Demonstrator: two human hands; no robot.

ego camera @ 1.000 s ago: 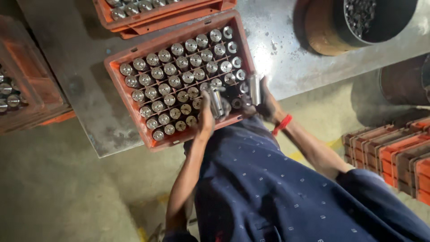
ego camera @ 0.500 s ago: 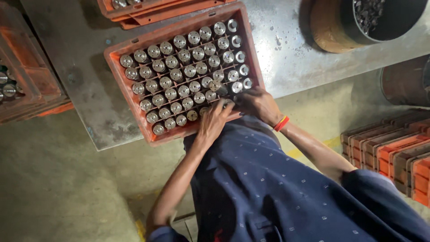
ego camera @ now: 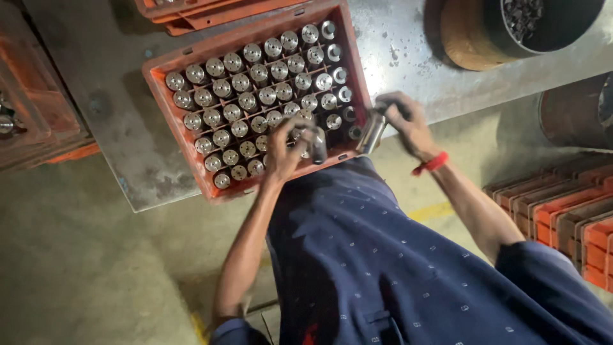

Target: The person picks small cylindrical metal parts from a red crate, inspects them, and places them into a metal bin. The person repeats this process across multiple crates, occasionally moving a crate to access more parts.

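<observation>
Crate (ego camera: 167, 89) packed with upright cylinders (ego camera: 248, 101); no gaps except empty cells at its 4 o'clock corner. Bare table (ego camera: 96, 83) at 9 o'clock. Second crate (ego camera: 191, 16) blocks 12 o'clock; drum (ego camera: 472, 38) at 2 o'clock.

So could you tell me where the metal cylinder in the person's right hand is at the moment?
In the head view the metal cylinder is held in the right hand, just off the orange crate at its near right corner, above the edge of the steel table.

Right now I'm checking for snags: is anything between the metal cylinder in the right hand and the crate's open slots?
Nothing visible: the right hand holds its shiny metal cylinder beside the orange plastic crate, at its near right corner.
</observation>
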